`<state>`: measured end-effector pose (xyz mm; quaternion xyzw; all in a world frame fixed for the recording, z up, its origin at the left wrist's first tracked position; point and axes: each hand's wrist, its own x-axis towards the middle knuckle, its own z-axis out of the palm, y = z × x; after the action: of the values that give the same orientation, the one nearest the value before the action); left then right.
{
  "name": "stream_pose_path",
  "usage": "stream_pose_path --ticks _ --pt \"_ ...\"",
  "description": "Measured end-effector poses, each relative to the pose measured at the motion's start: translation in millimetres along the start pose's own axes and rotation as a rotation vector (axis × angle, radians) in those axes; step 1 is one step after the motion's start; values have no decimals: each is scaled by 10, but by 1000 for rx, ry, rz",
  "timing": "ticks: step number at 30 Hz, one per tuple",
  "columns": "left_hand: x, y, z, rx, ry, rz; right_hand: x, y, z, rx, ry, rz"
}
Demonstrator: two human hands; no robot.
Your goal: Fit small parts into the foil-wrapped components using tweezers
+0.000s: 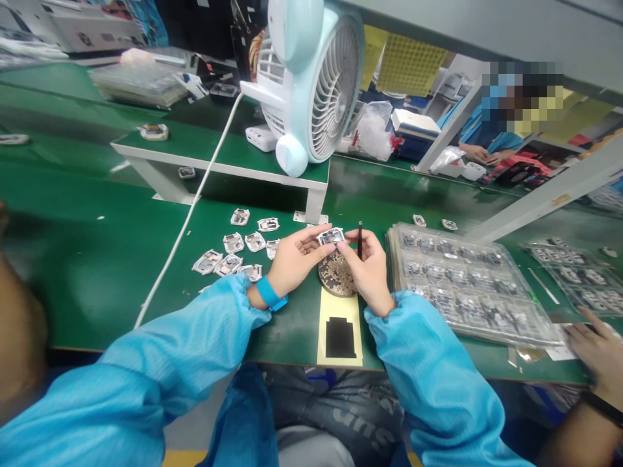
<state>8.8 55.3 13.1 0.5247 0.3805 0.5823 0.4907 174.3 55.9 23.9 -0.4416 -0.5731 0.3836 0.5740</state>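
Observation:
A small white-framed part (331, 237) is held between my two hands, above a round speckled disc (337, 275). My left hand (298, 258) grips its left side with thumb and fingers. On the other side, the thumb of my right hand (368, 267) presses the part's lower right edge, while a thin dark tool (360, 240) stands upright among that hand's fingers. Below the disc, a yellow sheet (339, 302) bears a black cut-out piece (340, 337). Several similar white-framed parts (233, 243) lie left of my left hand.
A stack of clear trays (467, 285) filled with parts stands at the right. A light blue fan (311, 84) sits on a green raised shelf (219, 152); its white cable (187, 217) crosses the bench. Another person's hand (596, 347) rests at the right edge.

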Motion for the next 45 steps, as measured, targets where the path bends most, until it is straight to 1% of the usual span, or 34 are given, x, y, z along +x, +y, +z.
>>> stream_pose_path --ticks 3,7,11,17,23,26,32,37,40,42,45 --pt "-9 -14 -4 46 22 34 -12 -11 -3 -77 35 8" --pt "-16 -21 -7 98 38 67 -25 -31 -6 -92 55 25" --pt "-19 -27 -11 158 46 81 -29 -51 -7 -90 11 46" --pt "-29 -48 -18 228 26 109 -3 -36 -25 -63 22 103" --pt "-40 -14 -16 348 30 142 11 -15 -39 26 2 236" --pt "-43 0 -17 373 31 152 11 -13 -36 71 -4 269" --pt "-42 -6 -14 372 22 133 17 -12 -38 62 -16 276" --pt "-50 30 -5 441 40 196 19 -22 -35 71 -22 272" --pt "-47 40 -5 443 51 215 13 -22 -32 61 -25 268" --pt "-37 27 -9 403 59 185 9 -14 -28 30 -13 226" --pt "-16 0 -16 244 32 104 10 2 -22 17 9 116"
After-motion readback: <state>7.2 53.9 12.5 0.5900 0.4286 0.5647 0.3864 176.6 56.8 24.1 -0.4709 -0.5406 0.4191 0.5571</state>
